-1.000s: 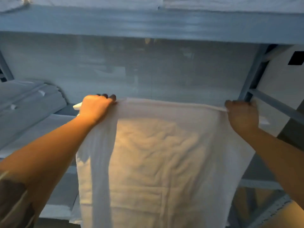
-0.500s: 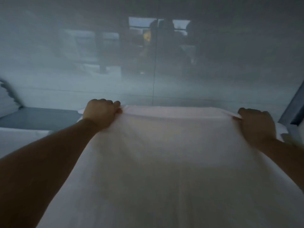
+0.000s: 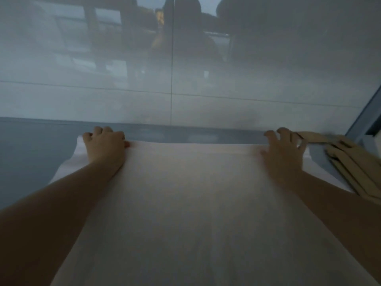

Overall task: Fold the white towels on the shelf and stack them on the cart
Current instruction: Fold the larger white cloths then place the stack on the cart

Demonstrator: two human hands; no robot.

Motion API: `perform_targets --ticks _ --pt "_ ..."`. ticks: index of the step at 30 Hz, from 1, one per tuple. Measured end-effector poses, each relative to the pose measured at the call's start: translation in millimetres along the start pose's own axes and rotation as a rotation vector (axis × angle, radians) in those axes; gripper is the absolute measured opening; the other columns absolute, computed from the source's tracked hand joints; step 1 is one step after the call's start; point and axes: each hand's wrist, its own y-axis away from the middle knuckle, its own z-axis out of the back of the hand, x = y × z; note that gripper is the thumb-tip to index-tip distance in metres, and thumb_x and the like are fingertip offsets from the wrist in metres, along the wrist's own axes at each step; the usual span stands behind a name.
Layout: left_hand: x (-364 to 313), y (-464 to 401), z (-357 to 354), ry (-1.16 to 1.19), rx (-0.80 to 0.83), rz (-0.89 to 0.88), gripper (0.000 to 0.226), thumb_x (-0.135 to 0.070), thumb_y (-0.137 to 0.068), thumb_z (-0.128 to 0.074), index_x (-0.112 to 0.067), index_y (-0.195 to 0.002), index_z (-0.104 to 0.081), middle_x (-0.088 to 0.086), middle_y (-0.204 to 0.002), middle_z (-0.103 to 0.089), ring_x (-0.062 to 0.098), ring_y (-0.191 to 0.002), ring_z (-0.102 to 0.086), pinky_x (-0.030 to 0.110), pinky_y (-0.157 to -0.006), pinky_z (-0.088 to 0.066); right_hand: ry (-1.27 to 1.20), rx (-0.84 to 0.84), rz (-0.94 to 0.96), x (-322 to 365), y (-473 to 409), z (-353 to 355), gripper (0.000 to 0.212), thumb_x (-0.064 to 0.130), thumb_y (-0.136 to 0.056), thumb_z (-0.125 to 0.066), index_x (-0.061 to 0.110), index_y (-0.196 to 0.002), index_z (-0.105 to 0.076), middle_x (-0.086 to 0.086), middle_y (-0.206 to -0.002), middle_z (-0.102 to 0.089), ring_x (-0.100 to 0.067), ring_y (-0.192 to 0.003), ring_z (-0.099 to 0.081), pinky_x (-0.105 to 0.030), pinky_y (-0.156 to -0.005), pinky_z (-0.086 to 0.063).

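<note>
Two hands pin one white towel flat on the grey shelf, its far edge lying just short of the glossy back wall. Your left hand rests on the far left corner, fingers bent at the hem; whether they pinch it is unclear. Your right hand presses the far right corner, fingers spread. The cloth looks smooth, faintly blurred, spreading toward you. Tan wooden pieces lie beside it.

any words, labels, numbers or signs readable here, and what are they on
None can be read.
White towel: plain, no tag or print in view.
Tan wooden pieces to the right of the right hand: no markings show.
Glossy wall: only blurred reflections, no lettering.
</note>
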Motion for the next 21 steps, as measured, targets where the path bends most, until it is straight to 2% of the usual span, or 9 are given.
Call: perform_targets --ticks 2,4,6,9,11,13,15,16,21 --pt "-2.0 3.2 5.4 0.025 0.005 -0.014 0.021 -0.032 -0.089 -0.061 -0.017 -0.099 -0.07 0.015 -0.111 -0.058 0.033 -0.113 -0.043 0.042 -0.093 -0.028 -0.101 0.082 0.104 30.2 22.3 5.5 0.056 0.059 -0.09 -0.044 0.04 -0.141 -0.033 0.0 -0.153 -0.021 -0.024 -0.142 -0.012 -0.064 -0.112 -0.006" --pt "-4.1 7.3 14.5 0.101 -0.058 -0.07 0.019 -0.022 -0.085 -0.065 -0.012 -0.102 -0.069 0.017 -0.122 -0.052 0.034 -0.119 -0.039 0.044 -0.1 -0.025 -0.14 0.33 0.162 55.7 48.3 4.0 0.066 0.08 -0.081 -0.02 0.056 -0.142 -0.014 0.013 -0.159 -0.003 -0.021 -0.146 0.003 -0.068 -0.107 0.004" --pt "-11.8 16.4 26.6 0.15 -0.134 -0.17 0.025 -0.013 -0.082 -0.067 -0.013 -0.107 -0.065 0.017 -0.132 -0.046 0.035 -0.126 -0.035 0.047 -0.104 -0.02 -0.096 0.515 0.175 62.2 61.8 -1.0 0.072 0.087 -0.073 -0.006 0.061 -0.14 0.001 0.017 -0.159 0.006 -0.022 -0.147 0.007 -0.072 -0.105 0.004" --pt "-35.9 50.5 51.7 0.268 -0.11 -0.139 0.028 -0.028 -0.085 -0.063 -0.024 -0.112 -0.061 0.01 -0.132 -0.046 0.033 -0.124 -0.038 0.051 -0.105 -0.022 -0.086 0.541 0.166 59.5 60.7 -1.4 0.072 0.088 -0.073 -0.004 0.061 -0.139 0.003 0.017 -0.159 0.006 -0.023 -0.147 0.005 -0.073 -0.104 0.003" --pt "-49.6 80.1 61.9 0.266 0.047 -0.121 0.045 -0.059 -0.082 -0.048 -0.037 -0.121 -0.051 0.006 -0.134 -0.044 0.032 -0.125 -0.038 0.058 -0.102 -0.023 -0.081 0.538 0.172 61.1 61.9 0.3 0.073 0.088 -0.073 -0.004 0.06 -0.14 0.002 0.016 -0.159 0.005 -0.024 -0.147 0.005 -0.073 -0.104 0.002" --pt "-51.2 105.5 61.3 0.174 0.283 -0.139 0.071 -0.08 -0.074 -0.02 -0.048 -0.137 -0.028 0.002 -0.149 -0.03 0.033 -0.136 -0.027 0.066 -0.101 -0.018 -0.08 0.537 0.18 62.4 63.7 0.9 0.074 0.088 -0.072 -0.003 0.06 -0.141 0.001 0.016 -0.159 0.005 -0.024 -0.147 0.004 -0.074 -0.104 0.002" --pt "-45.5 115.2 52.7 0.086 0.443 -0.127 0.078 -0.086 -0.071 -0.005 -0.053 -0.143 -0.005 -0.003 -0.159 -0.01 0.034 -0.145 -0.009 0.072 -0.102 -0.01 -0.085 0.54 0.178 63.2 63.2 1.3 0.075 0.088 -0.072 -0.002 0.06 -0.141 0.001 0.016 -0.159 0.005 -0.024 -0.147 0.004 -0.074 -0.104 0.002" --pt "-44.9 114.4 48.8 0.066 0.467 -0.122 0.079 -0.087 -0.071 -0.003 -0.054 -0.143 0.0 -0.005 -0.16 -0.004 0.033 -0.146 -0.003 0.074 -0.102 -0.007 -0.084 0.542 0.175 62.6 61.6 0.3 0.075 0.088 -0.072 -0.002 0.059 -0.141 0.002 0.016 -0.159 0.006 -0.024 -0.147 0.005 -0.074 -0.104 0.001" --pt "-47.8 97.9 34.7 0.058 0.449 -0.128 0.083 -0.089 -0.066 0.002 -0.054 -0.142 0.006 -0.006 -0.161 0.001 0.033 -0.146 0.002 0.075 -0.099 -0.002 -0.068 0.535 0.182 68.2 46.1 -9.5 0.075 0.087 -0.073 -0.002 0.059 -0.141 0.003 0.015 -0.159 0.008 -0.023 -0.147 0.006 -0.074 -0.104 0.001"
